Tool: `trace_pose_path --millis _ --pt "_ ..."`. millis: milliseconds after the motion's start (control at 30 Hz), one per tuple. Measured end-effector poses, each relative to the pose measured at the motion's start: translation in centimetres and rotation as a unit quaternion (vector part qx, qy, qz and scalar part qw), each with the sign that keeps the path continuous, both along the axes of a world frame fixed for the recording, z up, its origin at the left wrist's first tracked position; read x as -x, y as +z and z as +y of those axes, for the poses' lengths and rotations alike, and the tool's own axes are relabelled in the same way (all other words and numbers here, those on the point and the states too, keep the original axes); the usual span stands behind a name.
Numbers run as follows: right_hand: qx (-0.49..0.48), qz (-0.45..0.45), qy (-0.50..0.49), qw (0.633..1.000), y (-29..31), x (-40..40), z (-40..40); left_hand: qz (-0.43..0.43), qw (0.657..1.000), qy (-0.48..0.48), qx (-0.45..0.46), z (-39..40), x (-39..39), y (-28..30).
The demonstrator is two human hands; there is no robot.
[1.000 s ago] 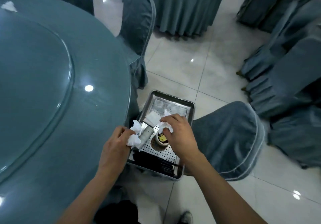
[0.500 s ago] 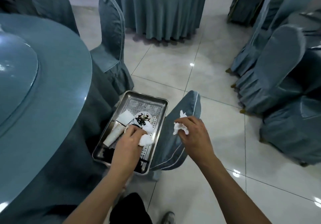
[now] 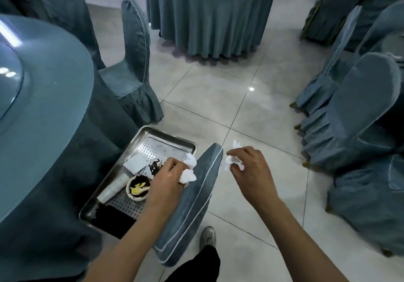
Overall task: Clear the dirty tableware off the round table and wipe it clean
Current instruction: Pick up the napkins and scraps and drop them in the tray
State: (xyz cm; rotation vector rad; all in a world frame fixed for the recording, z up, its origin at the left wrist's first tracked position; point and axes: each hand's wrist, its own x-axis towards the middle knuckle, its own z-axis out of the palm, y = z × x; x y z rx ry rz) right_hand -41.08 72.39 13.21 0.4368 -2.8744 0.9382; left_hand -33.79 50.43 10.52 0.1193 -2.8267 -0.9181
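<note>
Now left hand [image 3: 168,179] gripping crumpled tissue [image 3: 188,173] over tray [image 3: 140,137], right hand [image 3: 251,172] pinching another tissue [image 3: 231,161]

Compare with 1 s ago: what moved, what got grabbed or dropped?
The right hand carried its tissue off the tray to the right, past the chair back. The left hand shifted right over the tray, its tissue still in its fingers. Nothing dropped. Cups, bowl and napkin stay on the tray.

I'm holding crumpled tissue [image 3: 188,175] in my left hand [image 3: 169,180] over the metal tray [image 3: 140,138] (bowl's [image 3: 138,188] still grimy), another wad [image 3: 232,161] in my right hand [image 3: 251,172].
</note>
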Motion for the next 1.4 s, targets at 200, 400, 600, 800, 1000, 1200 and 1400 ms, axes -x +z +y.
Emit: trace_pose_path --millis 200,400,600,800,1000,1200,1400 --pt "-0.004 -0.027 0.07 0.997 -0.2 9.3 0.6 -0.009 0.998 0.057 -0.007 1.6 7.3 -0.3" --pt "0.011 -0.038 0.148 0.988 -0.2 16.8 -0.3 -0.022 0.993 0.119 0.004 2.2 12.3 0.0" --pt "-0.003 -0.041 0.238 0.97 -1.3 26.2 -2.1 -0.058 0.976 0.209 0.018 3.4 17.5 -1.6" --pt "-0.009 -0.047 0.352 0.935 -2.8 36.5 -4.1 -0.091 0.935 0.342 0.014 5.1 23.8 -2.2" --pt "-0.022 -0.067 0.454 0.888 -3.8 42.2 -8.4 -0.111 0.885 0.452 -0.022 7.2 26.8 -3.2" --pt "-0.082 -0.076 0.566 0.817 -6.2 44.9 -15.3 -0.111 0.832 0.541 -0.052 6.1 28.9 -6.1" --pt "-0.157 -0.076 0.657 0.733 -9.6 46.1 -22.6 -0.134 0.765 0.619 -0.116 4.3 30.7 -11.2"
